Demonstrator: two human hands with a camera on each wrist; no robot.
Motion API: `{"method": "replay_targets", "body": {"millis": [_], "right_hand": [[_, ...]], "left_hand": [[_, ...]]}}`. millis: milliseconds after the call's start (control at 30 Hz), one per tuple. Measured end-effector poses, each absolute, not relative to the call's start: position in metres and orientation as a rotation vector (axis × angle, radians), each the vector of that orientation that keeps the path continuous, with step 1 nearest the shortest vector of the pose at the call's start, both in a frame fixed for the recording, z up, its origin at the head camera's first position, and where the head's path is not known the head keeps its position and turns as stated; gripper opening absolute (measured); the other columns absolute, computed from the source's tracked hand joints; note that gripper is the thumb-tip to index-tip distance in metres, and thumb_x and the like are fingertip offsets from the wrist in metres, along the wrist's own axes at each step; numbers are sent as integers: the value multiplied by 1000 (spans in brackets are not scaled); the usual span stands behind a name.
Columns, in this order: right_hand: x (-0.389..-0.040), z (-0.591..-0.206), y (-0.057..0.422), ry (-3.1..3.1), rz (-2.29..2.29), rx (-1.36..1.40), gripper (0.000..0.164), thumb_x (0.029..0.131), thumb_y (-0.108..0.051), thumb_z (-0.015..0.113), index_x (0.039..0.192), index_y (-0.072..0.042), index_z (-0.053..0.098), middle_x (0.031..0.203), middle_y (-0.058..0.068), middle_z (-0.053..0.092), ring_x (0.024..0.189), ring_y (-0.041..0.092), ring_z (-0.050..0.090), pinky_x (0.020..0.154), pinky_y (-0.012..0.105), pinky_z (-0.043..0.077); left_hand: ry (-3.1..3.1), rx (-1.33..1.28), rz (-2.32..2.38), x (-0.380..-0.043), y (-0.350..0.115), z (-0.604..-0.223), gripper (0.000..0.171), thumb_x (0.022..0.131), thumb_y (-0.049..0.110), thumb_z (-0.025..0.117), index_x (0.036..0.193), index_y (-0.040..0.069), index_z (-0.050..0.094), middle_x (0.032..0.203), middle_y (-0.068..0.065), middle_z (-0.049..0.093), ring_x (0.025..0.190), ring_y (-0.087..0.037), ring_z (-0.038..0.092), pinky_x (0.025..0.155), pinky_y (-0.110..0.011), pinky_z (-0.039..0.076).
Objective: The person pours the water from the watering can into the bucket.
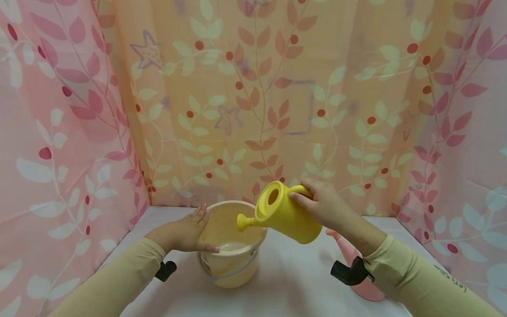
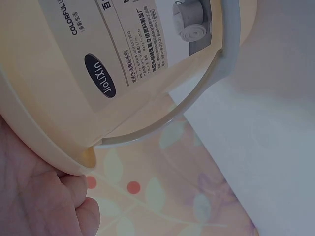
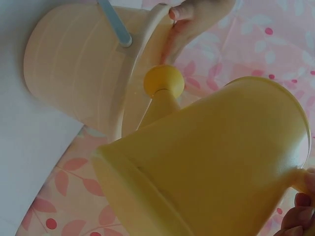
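A yellow watering can [image 1: 291,218] is tipped to the left, its handle gripped by my right hand [image 1: 322,202]. Its round spout head [image 1: 242,223] hangs over the opening of a cream bucket [image 1: 237,275]; no water shows at it. My left hand [image 1: 186,231] holds the bucket's left rim, the thumb over the near edge and the fingers laid toward the far edge. In the left wrist view, the palm [image 2: 29,196] lies against the rim beside a printed label [image 2: 118,49]. The bucket's grey handle [image 1: 233,269] hangs down at the front.
A pink cone-shaped object [image 1: 370,286] with a narrow tip stands on the white table [image 1: 293,281], partly hidden by my right forearm. Leaf-patterned curtains [image 1: 253,88] enclose the table at the back and both sides. Black wrist cameras [image 1: 350,270] stick out below the sleeves.
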State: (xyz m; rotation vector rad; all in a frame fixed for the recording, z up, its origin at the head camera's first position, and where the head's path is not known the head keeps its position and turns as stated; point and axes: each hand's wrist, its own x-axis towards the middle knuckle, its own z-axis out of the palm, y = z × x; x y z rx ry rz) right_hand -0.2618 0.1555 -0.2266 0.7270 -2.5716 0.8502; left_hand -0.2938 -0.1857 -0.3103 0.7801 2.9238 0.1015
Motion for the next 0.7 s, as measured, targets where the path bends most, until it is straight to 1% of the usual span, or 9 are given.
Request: {"method": "replay_targets", "body": {"millis": [400, 700], "right_hand": [[-262, -226, 155, -2574, 833, 722, 24, 87, -27, 63, 75, -12, 49, 67, 2, 45, 64, 17, 46, 57, 29, 44], [-262, -226, 154, -2572, 821, 721, 23, 87, -26, 63, 75, -11, 49, 66, 1, 45, 63, 17, 46, 57, 28, 44]], "left_hand": [[2942, 771, 101, -295, -185, -311, 114, 73, 76, 47, 140, -13, 18, 147, -30, 6, 137, -40, 7, 108, -51, 17], [2941, 757, 82, -295, -185, -311, 115, 72, 76, 47, 140, -12, 18, 148, -29, 5, 137, -39, 5, 108, -51, 16]]}}
